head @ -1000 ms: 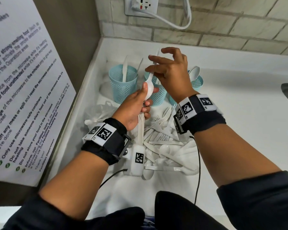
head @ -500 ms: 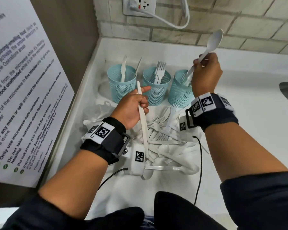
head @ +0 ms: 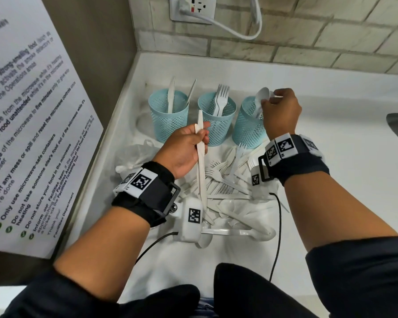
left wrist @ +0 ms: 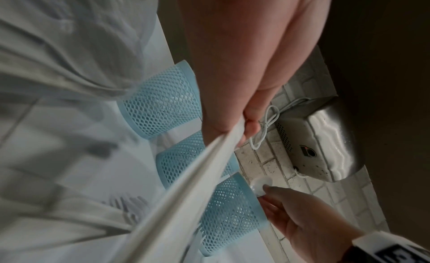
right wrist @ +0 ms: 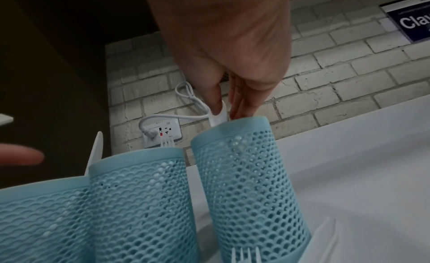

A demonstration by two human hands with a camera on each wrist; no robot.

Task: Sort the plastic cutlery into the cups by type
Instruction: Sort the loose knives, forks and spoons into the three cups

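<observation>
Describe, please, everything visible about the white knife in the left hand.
The knife is plain white, plastic by its look, long, flat and slim. The left hand grips it near the upper end, fingers curled round it, tip pointing up toward the cups. Its lower end hangs over the cutlery pile; whether it touches is unclear.

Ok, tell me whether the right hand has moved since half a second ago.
Yes. The right hand has dropped from up against the brick wall to the rim of the right cup, lowering the spoon in.

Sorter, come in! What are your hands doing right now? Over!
Left hand holds a knife. Right hand lowers a spoon into the right cup. Nothing blocking.
</observation>
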